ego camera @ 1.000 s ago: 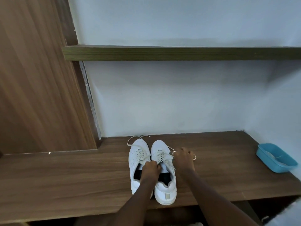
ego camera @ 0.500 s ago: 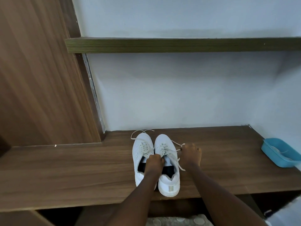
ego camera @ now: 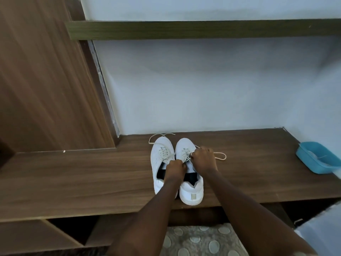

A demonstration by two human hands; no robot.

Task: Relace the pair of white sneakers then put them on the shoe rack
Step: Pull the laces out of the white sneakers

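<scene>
**White sneakers stood toes to the wall**

Both stood side by side on the wooden shelf, long axes running away from the person, heels nearest. The left hand and right hand, fingers curled, pinched the right shoe's lace. Its loop trailed right of the right fingers. The fingertips were hidden.

pale blue wall; dark shelf; wood panel left; spotted carpet below.

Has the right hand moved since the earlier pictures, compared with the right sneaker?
Yes. The right hand has shifted slightly left, from beside the right sneaker to over its laces, closer to the left hand.
</scene>
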